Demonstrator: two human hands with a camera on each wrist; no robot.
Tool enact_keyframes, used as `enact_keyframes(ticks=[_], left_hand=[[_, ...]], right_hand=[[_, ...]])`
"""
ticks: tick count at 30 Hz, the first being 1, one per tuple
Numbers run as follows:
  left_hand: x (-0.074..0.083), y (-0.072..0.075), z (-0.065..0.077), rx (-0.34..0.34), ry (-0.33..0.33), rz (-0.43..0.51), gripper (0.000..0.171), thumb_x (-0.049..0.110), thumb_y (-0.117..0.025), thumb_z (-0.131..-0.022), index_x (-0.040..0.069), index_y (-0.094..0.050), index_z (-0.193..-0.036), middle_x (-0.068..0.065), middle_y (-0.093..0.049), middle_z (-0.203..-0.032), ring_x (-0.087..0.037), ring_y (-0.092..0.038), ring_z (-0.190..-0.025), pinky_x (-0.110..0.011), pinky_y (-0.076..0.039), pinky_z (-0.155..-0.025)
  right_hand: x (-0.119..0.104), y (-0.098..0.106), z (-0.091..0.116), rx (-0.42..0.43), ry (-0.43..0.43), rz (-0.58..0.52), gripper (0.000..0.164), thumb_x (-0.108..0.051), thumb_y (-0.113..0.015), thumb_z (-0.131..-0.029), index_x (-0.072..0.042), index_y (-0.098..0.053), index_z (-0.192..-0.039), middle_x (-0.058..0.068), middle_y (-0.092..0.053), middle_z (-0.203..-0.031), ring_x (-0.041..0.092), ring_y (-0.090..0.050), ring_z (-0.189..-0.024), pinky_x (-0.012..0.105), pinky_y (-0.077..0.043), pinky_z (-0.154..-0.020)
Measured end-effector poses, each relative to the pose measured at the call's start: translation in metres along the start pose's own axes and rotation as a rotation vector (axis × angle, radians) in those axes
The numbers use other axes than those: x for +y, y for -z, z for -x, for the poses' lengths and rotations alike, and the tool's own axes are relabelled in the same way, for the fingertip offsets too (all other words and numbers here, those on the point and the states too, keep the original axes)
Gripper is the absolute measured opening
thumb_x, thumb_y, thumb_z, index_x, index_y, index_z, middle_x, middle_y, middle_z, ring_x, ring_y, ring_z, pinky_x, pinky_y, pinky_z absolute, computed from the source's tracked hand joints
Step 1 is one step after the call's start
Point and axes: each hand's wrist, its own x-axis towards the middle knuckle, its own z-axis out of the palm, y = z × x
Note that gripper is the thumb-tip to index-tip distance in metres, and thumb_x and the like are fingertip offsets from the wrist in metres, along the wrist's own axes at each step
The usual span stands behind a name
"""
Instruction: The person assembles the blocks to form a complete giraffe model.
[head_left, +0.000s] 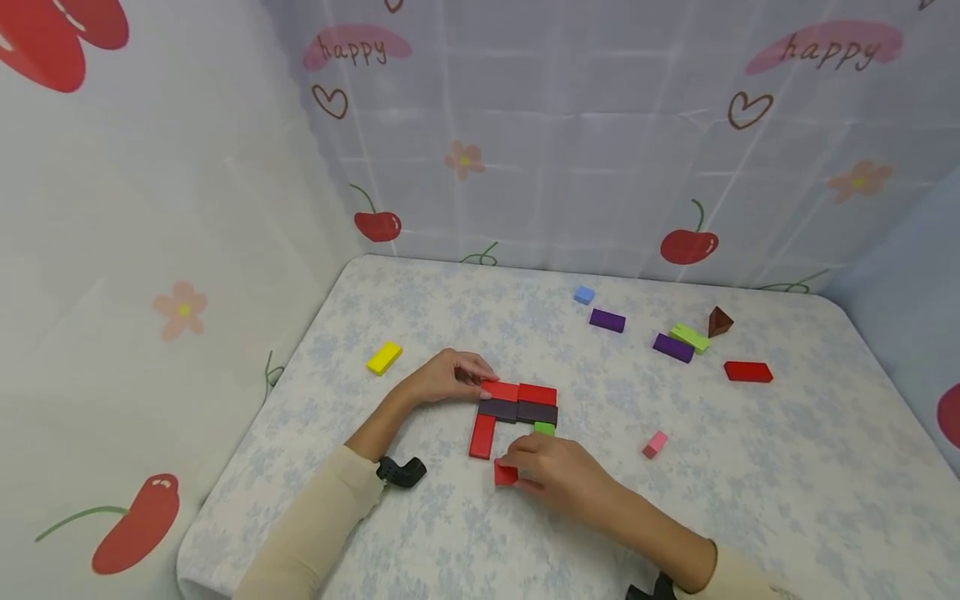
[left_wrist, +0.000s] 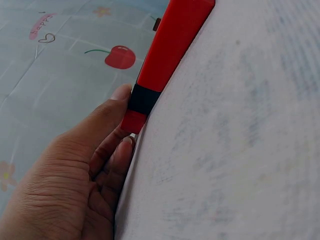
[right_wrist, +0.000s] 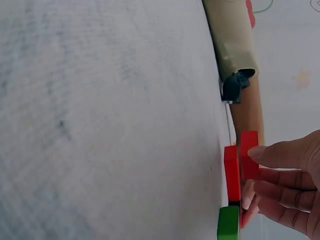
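My left hand (head_left: 447, 377) is at the left end of a flat block arrangement, thumb at the edge of a black block (head_left: 498, 409) and fingers round the far red block (head_left: 501, 390). A second red block (head_left: 537, 394) and a second black block (head_left: 537, 412) continue those two rows to the right. Below the left black block lies a red block (head_left: 482, 437); under the right one a green block (head_left: 544, 428) is partly hidden by my right hand (head_left: 558, 475). That hand pinches another red block (right_wrist: 249, 155) between thumb and fingers, near the arrangement's front.
A yellow block (head_left: 384, 358) lies to the left, a pink block (head_left: 655, 444) to the right. Farther back are a blue block (head_left: 584, 295), purple blocks (head_left: 607, 321), a light green block (head_left: 689, 337), a brown triangular block (head_left: 720, 322) and a dark red block (head_left: 747, 372).
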Motion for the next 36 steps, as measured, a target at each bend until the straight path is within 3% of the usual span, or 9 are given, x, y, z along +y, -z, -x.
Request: enact_keyframes(ticks=[5, 11, 15, 20, 24, 33, 36], left_hand=[[0.0, -0.001, -0.001, 0.003, -0.016, 0.007, 0.031, 0.013, -0.084, -0.085, 0.005, -0.078, -0.115, -0.009, -0.073, -0.113, -0.016, -0.065, -0.089, -0.031, -0.056, -0.079], [-0.001, 0.0, -0.001, -0.002, -0.004, 0.008, 0.029, 0.016, -0.084, -0.086, 0.011, -0.079, -0.114, 0.0, -0.073, -0.111, -0.014, -0.064, -0.089, -0.03, -0.056, -0.08], [-0.001, 0.002, 0.0, 0.002, 0.001, 0.009, 0.028, 0.017, -0.084, -0.085, 0.013, -0.08, -0.113, 0.001, -0.073, -0.11, -0.015, -0.065, -0.088, -0.031, -0.056, -0.081], [-0.002, 0.002, -0.001, -0.003, 0.0, -0.001, 0.029, 0.015, -0.084, -0.085, 0.01, -0.079, -0.114, -0.004, -0.073, -0.111, -0.016, -0.064, -0.089, -0.031, -0.055, -0.081], [-0.001, 0.001, -0.003, 0.001, 0.0, -0.011, 0.03, 0.01, -0.083, -0.086, 0.003, -0.078, -0.115, -0.011, -0.072, -0.112, -0.018, -0.064, -0.089, -0.031, -0.055, -0.081], [0.033, 0.006, 0.004, -0.016, -0.02, 0.02, 0.029, 0.004, -0.081, -0.086, -0.003, -0.076, -0.114, -0.015, -0.072, -0.11, -0.018, -0.064, -0.087, -0.03, -0.055, -0.081], [0.036, 0.006, 0.004, -0.014, -0.019, 0.017, 0.029, 0.003, -0.081, -0.086, -0.003, -0.076, -0.114, -0.015, -0.072, -0.11, -0.019, -0.064, -0.088, -0.031, -0.055, -0.081]], right_hand=[[-0.004, -0.011, -0.005, -0.069, -0.019, -0.057, 0.03, -0.011, -0.087, -0.081, -0.012, -0.078, -0.11, -0.001, -0.071, -0.105, 0.013, -0.067, -0.098, 0.027, -0.057, -0.082], [-0.005, -0.01, 0.002, -0.119, -0.052, -0.032, 0.03, -0.019, -0.085, -0.084, -0.016, -0.079, -0.113, -0.002, -0.065, -0.104, 0.01, -0.06, -0.09, 0.021, -0.053, -0.073], [-0.006, -0.006, 0.007, -0.131, 0.023, 0.0, 0.025, -0.02, -0.083, -0.087, -0.015, -0.08, -0.11, -0.002, -0.066, -0.101, 0.009, -0.059, -0.09, 0.018, -0.051, -0.071], [-0.009, -0.01, 0.008, -0.19, 0.137, 0.049, 0.034, -0.027, -0.079, -0.091, -0.011, -0.076, -0.12, -0.001, -0.067, -0.109, 0.011, -0.058, -0.101, 0.02, -0.052, -0.083], [-0.012, -0.014, 0.005, -0.23, 0.132, 0.061, 0.041, -0.032, -0.076, -0.093, -0.011, -0.071, -0.128, -0.001, -0.065, -0.116, 0.011, -0.055, -0.106, 0.022, -0.051, -0.089], [-0.015, -0.016, -0.006, -0.245, 0.137, 0.133, 0.045, -0.035, -0.076, -0.093, -0.012, -0.069, -0.131, 0.001, -0.063, -0.119, 0.013, -0.056, -0.109, 0.023, -0.051, -0.089], [-0.016, -0.018, -0.009, -0.236, 0.135, 0.149, 0.046, -0.037, -0.075, -0.093, -0.012, -0.07, -0.131, 0.001, -0.063, -0.119, 0.013, -0.056, -0.108, 0.023, -0.051, -0.088]])
